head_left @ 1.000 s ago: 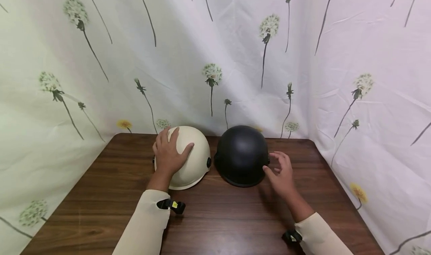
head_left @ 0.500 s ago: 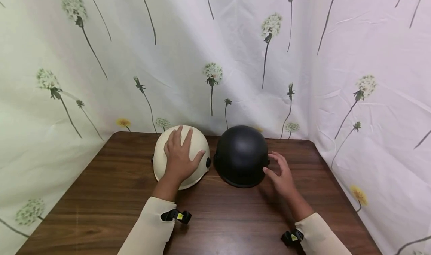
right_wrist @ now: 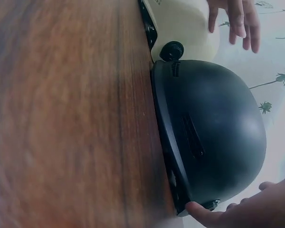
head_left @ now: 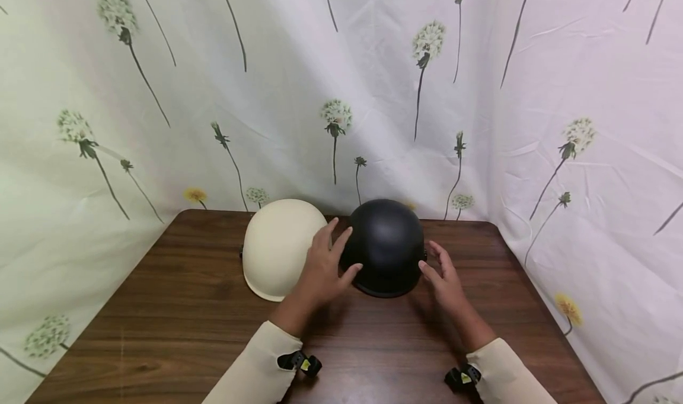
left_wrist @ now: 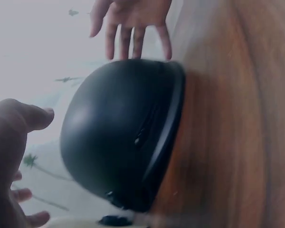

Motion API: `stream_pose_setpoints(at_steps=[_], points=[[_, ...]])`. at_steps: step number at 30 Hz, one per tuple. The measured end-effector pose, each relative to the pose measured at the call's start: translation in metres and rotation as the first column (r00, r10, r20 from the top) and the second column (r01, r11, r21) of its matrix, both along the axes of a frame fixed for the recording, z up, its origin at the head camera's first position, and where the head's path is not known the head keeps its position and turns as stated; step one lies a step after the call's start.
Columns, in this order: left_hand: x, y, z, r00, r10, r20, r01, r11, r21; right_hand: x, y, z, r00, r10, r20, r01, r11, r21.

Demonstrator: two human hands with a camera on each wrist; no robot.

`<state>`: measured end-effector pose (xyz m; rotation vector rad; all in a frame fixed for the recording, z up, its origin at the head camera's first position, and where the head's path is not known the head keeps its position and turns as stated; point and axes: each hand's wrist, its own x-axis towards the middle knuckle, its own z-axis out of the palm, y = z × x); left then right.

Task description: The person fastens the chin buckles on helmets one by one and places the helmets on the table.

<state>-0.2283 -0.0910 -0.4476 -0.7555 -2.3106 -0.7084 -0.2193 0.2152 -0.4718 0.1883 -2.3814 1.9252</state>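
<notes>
A black helmet (head_left: 386, 244) rests dome up on the wooden table, with a cream helmet (head_left: 277, 244) close to its left. My left hand (head_left: 322, 270) hovers between the two, fingers spread, in front of the cream helmet's right side and near the black one's left side. In the left wrist view it stands apart from the black helmet (left_wrist: 123, 128). At the black helmet's right side is my right hand (head_left: 447, 282), fingers loosely bent. In the right wrist view one fingertip (right_wrist: 194, 209) appears to touch the helmet's lower rim.
The brown wooden table (head_left: 160, 321) reaches back to a white curtain (head_left: 288, 113) printed with dandelions, which hangs behind it and on both sides. A black strapped device (head_left: 300, 362) sits on my left wrist and another (head_left: 463, 377) on my right.
My left hand has moved right, from the top of the cream helmet to the gap beside the black helmet. The right hand has barely shifted, and both helmets have stayed in place.
</notes>
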Motion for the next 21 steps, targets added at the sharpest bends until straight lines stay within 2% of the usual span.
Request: stream_pose_setpoints(at_steps=[3,6,8,11,14,17,21], points=[[0.004,0.007,-0.006,0.993,-0.045,0.108,0.041,0.999,0.035,0.0,0.0,-0.001,0.999,0.012,0.032,-0.011,0.999,-0.051],[0.007,0.013,-0.01,0.969,-0.063,0.237,0.048,0.996,0.07,-0.001,0.0,-0.003,0.997,0.052,0.049,-0.048,0.996,-0.081],[0.008,0.016,-0.013,0.953,-0.061,0.297,0.039,0.996,0.08,-0.002,0.0,-0.004,0.995,0.087,0.056,-0.08,0.991,-0.106],[0.008,0.02,-0.017,0.939,-0.063,0.337,0.039,0.996,0.077,-0.001,-0.001,-0.006,0.99,0.129,0.064,-0.119,0.984,-0.136],[0.008,0.023,-0.022,0.929,-0.084,0.362,0.065,0.996,0.062,-0.001,-0.002,-0.007,0.987,0.144,0.073,-0.132,0.98,-0.147],[0.009,0.024,-0.026,0.908,-0.087,0.411,0.086,0.996,0.02,0.0,-0.002,-0.009,0.985,0.155,0.082,-0.141,0.978,-0.151],[0.011,0.024,-0.029,0.894,-0.07,0.442,0.092,0.995,-0.03,0.001,-0.004,-0.011,0.985,0.157,0.073,-0.143,0.975,-0.168]])
